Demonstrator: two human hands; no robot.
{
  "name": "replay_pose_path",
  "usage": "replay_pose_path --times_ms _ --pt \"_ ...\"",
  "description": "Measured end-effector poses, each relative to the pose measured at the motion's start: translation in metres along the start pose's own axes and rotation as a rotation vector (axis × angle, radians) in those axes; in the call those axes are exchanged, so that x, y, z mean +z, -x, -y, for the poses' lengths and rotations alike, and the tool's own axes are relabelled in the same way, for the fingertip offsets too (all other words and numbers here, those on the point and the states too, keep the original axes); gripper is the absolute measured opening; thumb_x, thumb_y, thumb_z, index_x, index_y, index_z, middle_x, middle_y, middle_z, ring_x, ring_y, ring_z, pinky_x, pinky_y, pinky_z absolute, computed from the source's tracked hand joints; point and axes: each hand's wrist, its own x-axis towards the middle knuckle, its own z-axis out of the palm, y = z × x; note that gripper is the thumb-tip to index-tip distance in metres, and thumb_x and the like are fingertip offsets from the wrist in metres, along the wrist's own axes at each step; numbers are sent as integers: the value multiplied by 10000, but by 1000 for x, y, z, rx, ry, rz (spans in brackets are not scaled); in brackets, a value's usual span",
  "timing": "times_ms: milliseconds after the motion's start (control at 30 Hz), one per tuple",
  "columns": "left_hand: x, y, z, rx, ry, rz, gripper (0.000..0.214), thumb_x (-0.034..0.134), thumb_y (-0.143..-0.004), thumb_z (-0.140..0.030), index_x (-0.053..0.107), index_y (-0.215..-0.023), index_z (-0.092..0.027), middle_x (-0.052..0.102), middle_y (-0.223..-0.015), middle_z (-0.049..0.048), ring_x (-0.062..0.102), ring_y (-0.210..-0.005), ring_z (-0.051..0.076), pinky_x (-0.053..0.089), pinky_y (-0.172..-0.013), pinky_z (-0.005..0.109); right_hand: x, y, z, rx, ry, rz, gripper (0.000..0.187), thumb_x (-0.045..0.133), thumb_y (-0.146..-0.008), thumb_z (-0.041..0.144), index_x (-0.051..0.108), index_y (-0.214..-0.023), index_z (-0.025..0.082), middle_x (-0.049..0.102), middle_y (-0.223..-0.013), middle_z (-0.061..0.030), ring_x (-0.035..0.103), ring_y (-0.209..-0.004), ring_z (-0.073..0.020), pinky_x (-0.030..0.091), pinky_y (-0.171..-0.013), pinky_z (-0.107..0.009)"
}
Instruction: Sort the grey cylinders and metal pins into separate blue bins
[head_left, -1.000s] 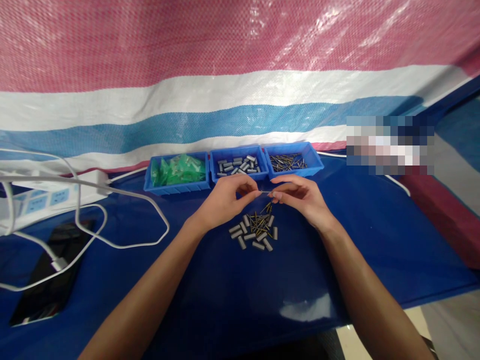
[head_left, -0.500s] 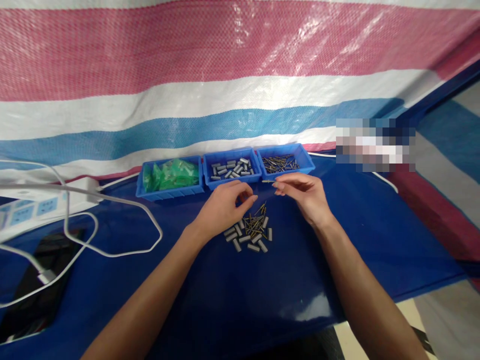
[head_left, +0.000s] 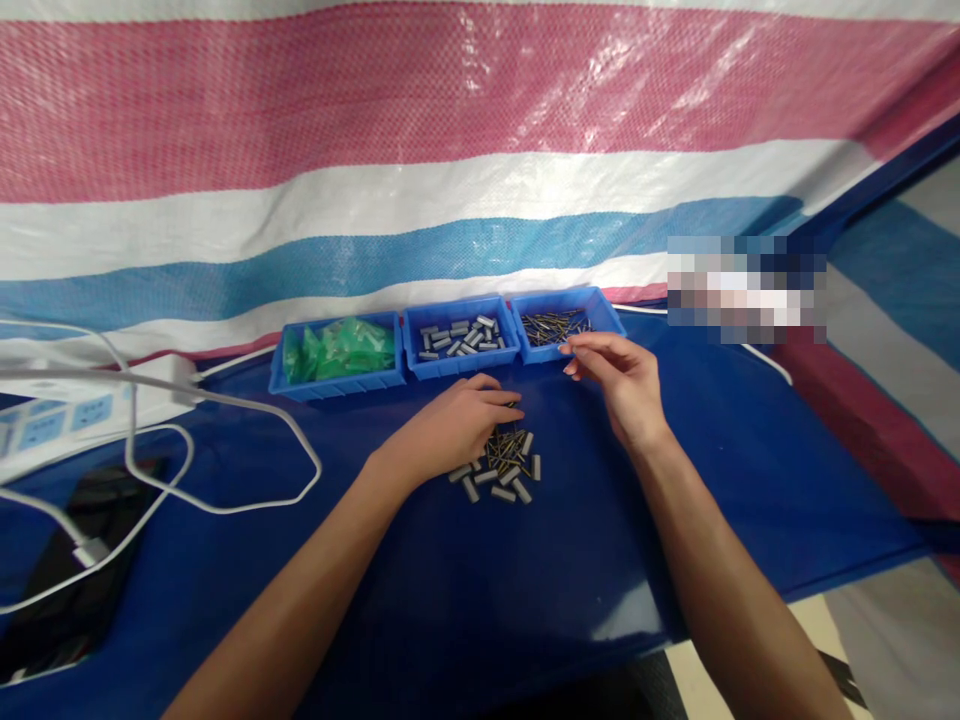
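My left hand (head_left: pixel 469 422) reaches over the back of a mixed pile on the blue table. Its thumb and fingertips close around a thin brass-coloured metal pin (head_left: pixel 512 404), mostly hidden by the fingers. Thin metal pins (head_left: pixel 508 455) lie in the middle of the pile, with short grey cylinders (head_left: pixel 503 493) around them. My right hand (head_left: pixel 619 385) hovers in front of the right blue bin (head_left: pixel 611 325), its fingertips slightly apart and nothing visible in them. That bin holds similar thin metal pins (head_left: pixel 551 327).
The middle blue bin (head_left: pixel 420 369) holds grey cylinders, and the left blue bin (head_left: pixel 345 386) holds green plastic bags (head_left: pixel 349 348). White cables (head_left: pixel 247 510), a power strip (head_left: pixel 161 388) and a dark flat device (head_left: pixel 82 560) are at the left. A striped sheet (head_left: pixel 450 90) hangs behind.
My right hand has moved slightly right, and the pin it held no longer shows in its fingers. My left hand has come down onto the pile and closed its fingers around a pin.
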Motion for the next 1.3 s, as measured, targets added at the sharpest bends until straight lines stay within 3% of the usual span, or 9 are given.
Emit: replay_pose_path --times_ms 133,333,567,933,1100,1300 --pt "-4 1 7 -19 -19 -41 378 501 -1003 -65 799 -1209 -176 766 -1285 101 681 -1150 269 550 -1039 412 1 1 0 22 -1 4 122 843 -813 291 826 -922 238 804 -895 -24 677 -664 -139 536 -637 -290" --pt "-6 9 22 -61 27 -73 238 569 -991 -102 795 -1008 -174 766 -1081 81 731 -959 205 564 -896 316 2 0 -3 62 0 -3 150 838 -787 310 819 -908 223 798 -845 -24 666 -640 -137 534 -628 -292" --pt "-10 12 20 -150 83 -73 309 570 -920 -42 730 -1155 -162 691 -960 63 668 -804 170 526 -747 277 4 1 -4 86 -16 16 121 822 -783 277 824 -893 227 797 -807 -17 664 -634 -133 523 -634 -288" --pt "-16 10 15 -167 262 -186 216 631 -923 -85 783 -1062 -151 757 -935 55 689 -738 141 554 -740 259 2 0 -7 93 -4 39 127 808 -800 274 824 -914 222 799 -812 -25 666 -641 -135 518 -641 -293" --pt "-23 8 4 -223 554 -325 114 718 -915 -182 790 -1002 -168 802 -961 43 747 -808 154 600 -805 268 3 1 -7 80 27 70 131 811 -822 305 822 -924 224 802 -815 -27 672 -651 -143 529 -643 -299" --pt "-23 4 -2 -346 868 -452 197 848 -829 -301 765 -922 -148 795 -891 54 754 -803 169 615 -784 272 11 8 -3 76 69 289 187 841 -841 352 821 -981 231 821 -894 -36 728 -726 -170 585 -710 -322"
